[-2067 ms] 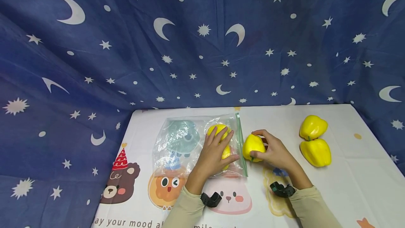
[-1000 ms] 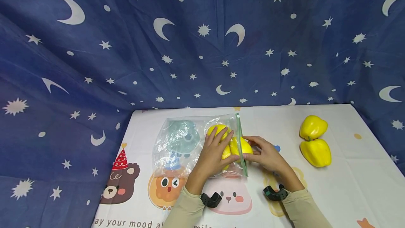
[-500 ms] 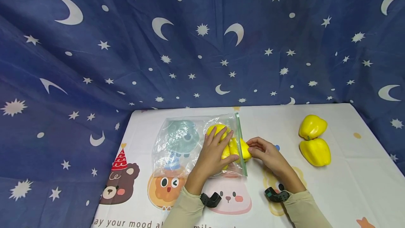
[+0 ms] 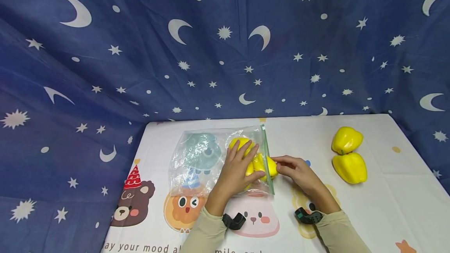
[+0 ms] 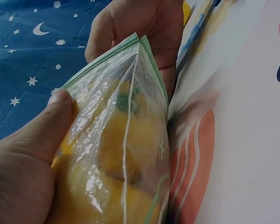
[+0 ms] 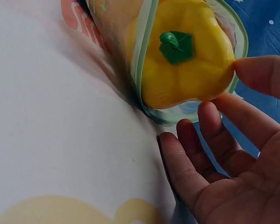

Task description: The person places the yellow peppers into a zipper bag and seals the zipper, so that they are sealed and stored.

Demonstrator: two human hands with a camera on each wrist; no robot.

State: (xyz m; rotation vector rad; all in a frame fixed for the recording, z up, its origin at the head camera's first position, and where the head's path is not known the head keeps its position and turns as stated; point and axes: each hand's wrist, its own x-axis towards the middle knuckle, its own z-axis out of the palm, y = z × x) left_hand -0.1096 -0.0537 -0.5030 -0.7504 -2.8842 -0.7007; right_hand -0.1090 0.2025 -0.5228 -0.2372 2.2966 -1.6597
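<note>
A clear zip bag (image 4: pixel 207 163) with a green-edged mouth lies on the table, its mouth facing right. Yellow bell peppers (image 4: pixel 241 143) show through its plastic. My left hand (image 4: pixel 239 171) rests on top with fingers spread; its thumb (image 5: pixel 60 100) lies by the mouth in the left wrist view. One yellow bell pepper (image 6: pixel 191 65) sits in the mouth, partly inside, its green stem facing out. My right hand (image 4: pixel 297 171) touches this pepper's outer side with thumb and index fingertips. The other right fingers are loosely bent below it and hold nothing.
Two more yellow bell peppers (image 4: pixel 347 139) (image 4: pixel 349 168) lie against each other at the right of the table. A white cloth (image 4: pixel 393 206) with cartoon prints covers the table. Behind and to the left hangs a blue curtain (image 4: pixel 211 50) with moons and stars.
The right hand has carried a pepper leftward from beside the bag into its mouth, then loosened its grip to fingertip contact. The pepper has slid slightly deeper; the left hand has stayed in place.
</note>
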